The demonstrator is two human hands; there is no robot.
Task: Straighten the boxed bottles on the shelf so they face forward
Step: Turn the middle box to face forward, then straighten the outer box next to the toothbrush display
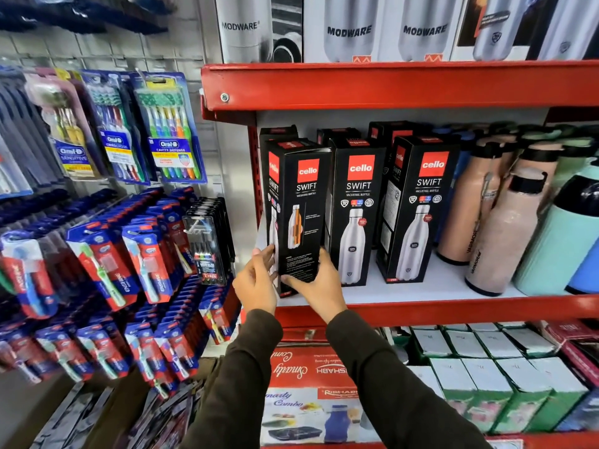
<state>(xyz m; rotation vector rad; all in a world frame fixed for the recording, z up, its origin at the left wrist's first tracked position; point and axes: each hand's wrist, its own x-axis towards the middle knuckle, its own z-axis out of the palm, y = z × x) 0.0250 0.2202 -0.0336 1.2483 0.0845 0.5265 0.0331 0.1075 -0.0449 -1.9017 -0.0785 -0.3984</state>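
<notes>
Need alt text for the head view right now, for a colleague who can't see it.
Both hands grip the base of the leftmost black Cello Swift box on a red-edged shelf, left hand on its left side, right hand at the front. Two matching boxes stand beside it, then loose bottles; toothbrush packs hang at left.

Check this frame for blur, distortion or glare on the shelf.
Head view: wide-angle bending bows the red shelf edge; the toothbrush packs at the left are soft; the leftmost Cello box held by both hands reads sharp; no strong glare.
</notes>
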